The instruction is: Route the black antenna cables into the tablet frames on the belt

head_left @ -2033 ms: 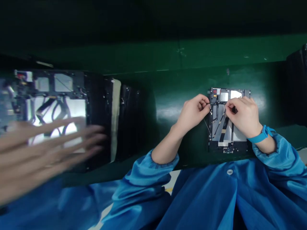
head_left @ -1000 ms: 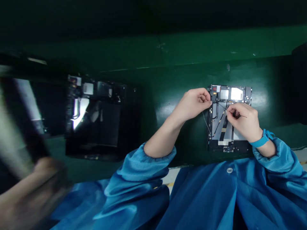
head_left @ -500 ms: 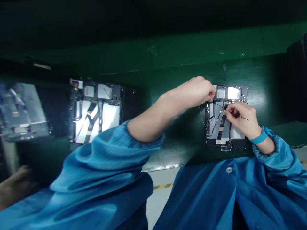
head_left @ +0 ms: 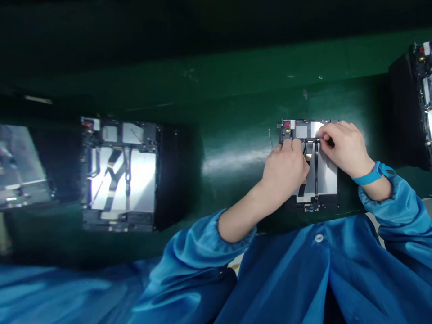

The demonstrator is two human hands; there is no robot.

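Tablet frame wiring (head_left: 316,175) under left hand (head_left: 285,168), right hand (head_left: 346,148)

From here I see a glossy dark green worktop (head_left: 236,108) under a tablet frame (head_left: 327,180) of silver-white panels striped with black ribbon cables (head_left: 316,180), with small red and gold marks near its top-left corner. The person's smock (head_left: 286,279) reads bright blue, and a turquoise wristband (head_left: 373,176) circles the right hand's (head_left: 347,148) wrist.
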